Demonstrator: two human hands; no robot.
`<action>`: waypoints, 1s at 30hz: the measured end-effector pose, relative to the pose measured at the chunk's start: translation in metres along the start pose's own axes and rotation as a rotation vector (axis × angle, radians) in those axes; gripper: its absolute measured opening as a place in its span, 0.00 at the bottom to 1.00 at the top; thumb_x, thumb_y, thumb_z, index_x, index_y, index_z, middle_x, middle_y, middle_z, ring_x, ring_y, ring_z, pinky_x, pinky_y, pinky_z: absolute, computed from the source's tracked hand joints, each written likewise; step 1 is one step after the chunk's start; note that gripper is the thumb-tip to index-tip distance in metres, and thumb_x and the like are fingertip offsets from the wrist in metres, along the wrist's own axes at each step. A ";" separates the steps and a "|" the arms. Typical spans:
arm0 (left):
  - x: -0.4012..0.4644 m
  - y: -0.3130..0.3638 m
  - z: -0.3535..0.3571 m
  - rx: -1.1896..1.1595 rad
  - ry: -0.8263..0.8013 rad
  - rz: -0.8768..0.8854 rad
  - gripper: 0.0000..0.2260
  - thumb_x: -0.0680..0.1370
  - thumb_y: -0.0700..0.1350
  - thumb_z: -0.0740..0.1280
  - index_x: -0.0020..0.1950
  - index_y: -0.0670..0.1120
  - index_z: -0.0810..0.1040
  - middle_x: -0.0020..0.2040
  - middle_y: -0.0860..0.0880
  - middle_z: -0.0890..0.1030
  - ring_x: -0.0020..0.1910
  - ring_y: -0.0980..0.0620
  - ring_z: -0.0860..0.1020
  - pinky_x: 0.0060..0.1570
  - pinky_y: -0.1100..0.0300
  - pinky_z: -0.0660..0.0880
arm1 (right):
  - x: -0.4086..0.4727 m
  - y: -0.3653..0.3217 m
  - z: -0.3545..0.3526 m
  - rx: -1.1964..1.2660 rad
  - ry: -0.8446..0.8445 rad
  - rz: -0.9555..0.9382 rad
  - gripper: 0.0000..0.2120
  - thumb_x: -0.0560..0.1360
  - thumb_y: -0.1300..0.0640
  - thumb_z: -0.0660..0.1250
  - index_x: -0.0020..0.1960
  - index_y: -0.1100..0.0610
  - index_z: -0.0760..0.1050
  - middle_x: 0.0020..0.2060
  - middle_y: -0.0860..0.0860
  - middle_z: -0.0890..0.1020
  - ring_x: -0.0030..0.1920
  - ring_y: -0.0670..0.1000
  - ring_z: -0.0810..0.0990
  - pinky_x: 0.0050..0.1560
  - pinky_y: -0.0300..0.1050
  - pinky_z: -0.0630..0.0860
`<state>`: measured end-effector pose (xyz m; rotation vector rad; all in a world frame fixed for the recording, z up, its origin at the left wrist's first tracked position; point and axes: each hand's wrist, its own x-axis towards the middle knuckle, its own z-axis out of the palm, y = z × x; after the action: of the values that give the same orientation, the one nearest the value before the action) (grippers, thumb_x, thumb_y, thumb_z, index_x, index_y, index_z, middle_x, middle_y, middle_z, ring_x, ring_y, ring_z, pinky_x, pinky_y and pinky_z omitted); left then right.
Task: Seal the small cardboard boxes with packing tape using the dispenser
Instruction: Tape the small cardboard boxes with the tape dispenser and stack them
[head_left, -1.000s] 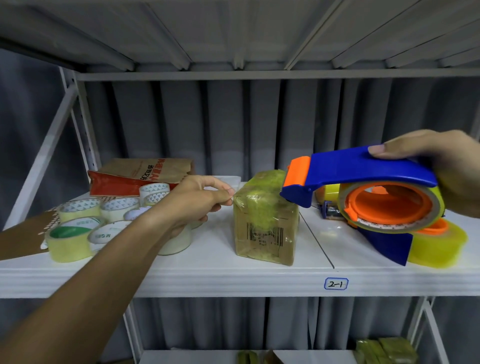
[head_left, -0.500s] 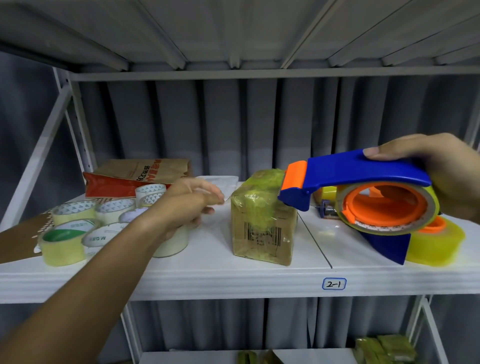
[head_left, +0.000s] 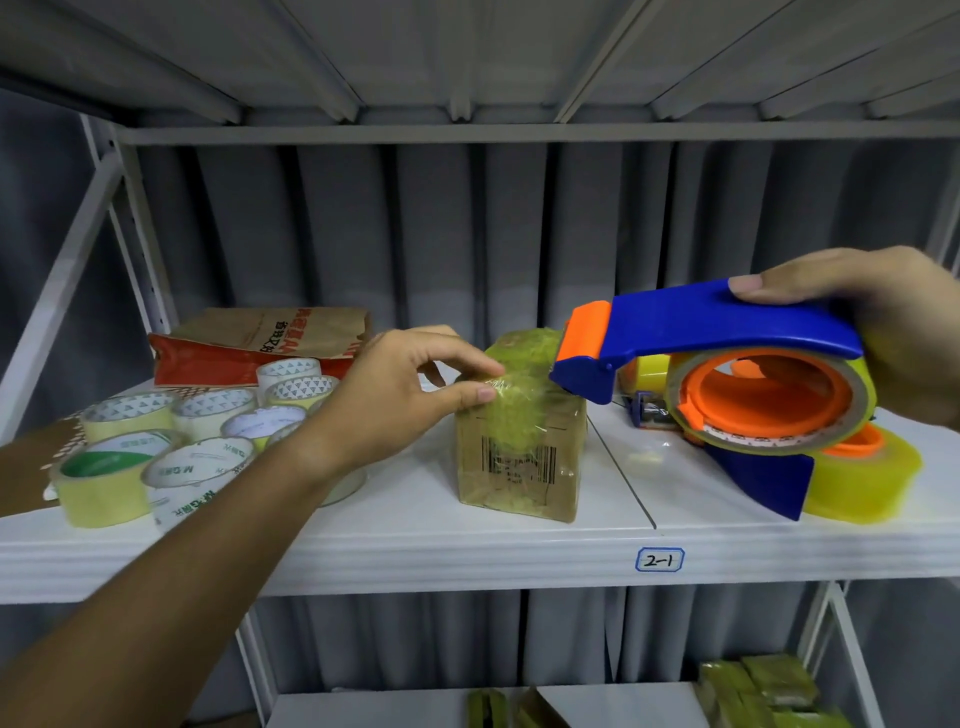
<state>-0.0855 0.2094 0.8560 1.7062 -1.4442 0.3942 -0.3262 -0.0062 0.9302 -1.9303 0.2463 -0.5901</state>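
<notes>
Two hands busy. Left hand reaches to the small brown cardboard box standing mid-shelf on the white metal shelf, thumb and forefinger fingers curled at its upper left corner, pinching the wrinkled yellowish tape there. Right hand grips the blue-and-orange tape dispenser by its handle, nose just beside the box's top right, contact unclear. Risks, as judgement: box is light and only lightly held, so a dispenser pull could tip or slide it; tape is already bunched on top, so more may crease or stick to itself. Loose clear tape rolls sit close to the left forearm and could get knocked.
</notes>
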 end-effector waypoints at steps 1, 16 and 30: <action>0.001 0.002 -0.002 0.039 -0.019 0.006 0.11 0.74 0.47 0.76 0.56 0.55 0.85 0.47 0.59 0.84 0.51 0.55 0.82 0.48 0.59 0.77 | 0.000 0.000 0.000 -0.007 -0.001 -0.003 0.09 0.56 0.46 0.70 0.31 0.49 0.84 0.31 0.52 0.85 0.28 0.50 0.83 0.25 0.38 0.79; 0.003 0.011 0.026 0.049 0.090 0.141 0.11 0.76 0.44 0.74 0.58 0.46 0.85 0.55 0.56 0.84 0.58 0.64 0.81 0.60 0.66 0.76 | 0.001 0.019 -0.012 0.039 -0.071 -0.009 0.13 0.52 0.47 0.74 0.34 0.52 0.85 0.33 0.54 0.86 0.30 0.51 0.84 0.27 0.40 0.79; 0.006 0.007 0.023 0.076 0.052 0.126 0.09 0.77 0.44 0.74 0.56 0.47 0.86 0.54 0.56 0.85 0.57 0.63 0.81 0.59 0.66 0.76 | 0.003 0.022 -0.026 -0.070 -0.146 -0.061 0.40 0.44 0.34 0.81 0.40 0.66 0.82 0.33 0.63 0.84 0.28 0.55 0.82 0.27 0.39 0.78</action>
<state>-0.0962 0.1883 0.8495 1.6570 -1.5198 0.5651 -0.3349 -0.0378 0.9203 -2.0445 0.1172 -0.4832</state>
